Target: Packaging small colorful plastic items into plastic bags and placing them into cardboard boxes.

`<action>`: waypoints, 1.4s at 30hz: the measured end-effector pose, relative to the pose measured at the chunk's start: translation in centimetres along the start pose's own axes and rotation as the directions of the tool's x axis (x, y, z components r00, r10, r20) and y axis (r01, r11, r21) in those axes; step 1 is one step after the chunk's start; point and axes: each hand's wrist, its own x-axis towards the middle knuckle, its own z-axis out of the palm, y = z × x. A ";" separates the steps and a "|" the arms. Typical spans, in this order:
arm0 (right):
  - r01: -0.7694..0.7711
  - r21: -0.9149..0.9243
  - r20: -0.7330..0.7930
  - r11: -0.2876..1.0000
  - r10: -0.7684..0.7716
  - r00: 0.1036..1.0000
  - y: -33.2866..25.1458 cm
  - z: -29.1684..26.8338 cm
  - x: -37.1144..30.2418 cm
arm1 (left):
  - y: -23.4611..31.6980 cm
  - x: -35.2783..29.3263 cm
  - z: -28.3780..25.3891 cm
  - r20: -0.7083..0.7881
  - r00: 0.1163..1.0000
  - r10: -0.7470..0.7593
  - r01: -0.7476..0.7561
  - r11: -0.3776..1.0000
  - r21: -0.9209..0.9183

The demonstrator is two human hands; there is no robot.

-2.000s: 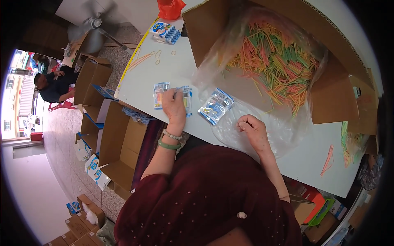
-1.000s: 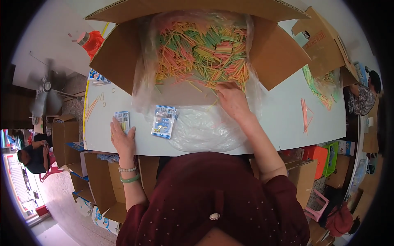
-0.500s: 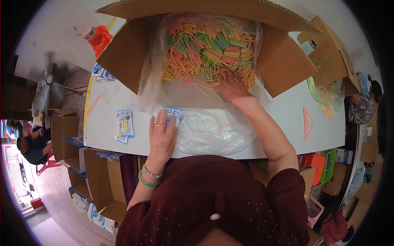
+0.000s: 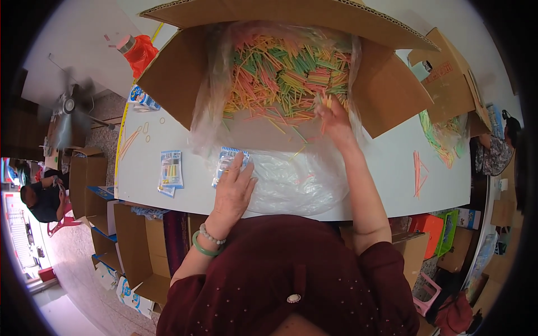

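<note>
Thin pink, yellow and green sticks (image 4: 291,75) lie heaped in an opened cardboard box (image 4: 174,78) lined with clear plastic. At the right side of the heap, my right hand (image 4: 337,124) is closed on a few of these sticks, their ends poking out past the fingertips. My left hand (image 4: 232,193) lies with fingers stretched and apart over the lower part of a blue-and-white packet (image 4: 227,157) on the table. That packet is partly hidden by the fingers. Farther left, similar packets (image 4: 171,168) overlap each other, with coloured sticks showing through the top one.
The clear liner (image 4: 297,185) spills over the white table (image 4: 392,185) toward me. Loose pink sticks (image 4: 417,173) and a second box (image 4: 448,78) are at the right. Rubber bands (image 4: 147,127) and a red-wrapped bottle (image 4: 140,55) are at the left. Two people sit farther off.
My right hand has lifted off the heap and shifted right, with sticks in its fingers. My left hand has slid to the right, uncovering more of the packet.
</note>
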 end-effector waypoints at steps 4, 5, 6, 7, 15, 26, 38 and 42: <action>0.106 0.016 0.110 0.994 -0.108 0.988 1.8 6.0 -6.8 | 1.7 1.8 0.2 -0.088 0.996 0.007 -0.031 0.961 -0.276; 0.122 -0.141 0.143 0.982 -0.102 0.984 2.0 7.5 -8.2 | 2.0 2.2 0.6 -0.083 0.997 0.007 -0.030 0.961 -0.277; 0.140 -0.296 0.172 0.945 -0.092 0.981 2.0 8.4 -9.2 | 2.3 2.8 1.0 -0.091 0.995 0.049 -0.073 0.956 -0.284; 0.139 -0.295 0.164 0.945 -0.093 0.982 2.8 8.8 -9.6 | 2.7 3.3 1.2 -0.100 0.991 0.093 -0.118 0.950 -0.290; 0.440 -0.583 0.263 0.683 -0.354 0.898 3.7 8.2 -8.3 | 1.6 2.3 3.8 -0.055 0.998 0.038 -0.052 0.960 -0.274; -0.041 -0.966 0.002 0.255 0.167 0.986 0.6 5.9 -0.5 | 1.9 1.0 3.9 0.062 0.997 0.052 -0.028 0.943 -0.331; 0.131 -0.480 0.195 0.867 -0.040 0.980 -0.2 6.1 -5.8 | 0.4 1.5 5.3 -0.059 0.967 -0.247 0.184 0.842 -0.508; 0.436 -0.688 0.304 0.581 -0.314 0.899 0.5 7.0 -9.5 | 2.4 3.2 4.3 -0.008 0.959 -0.284 0.220 0.762 -0.609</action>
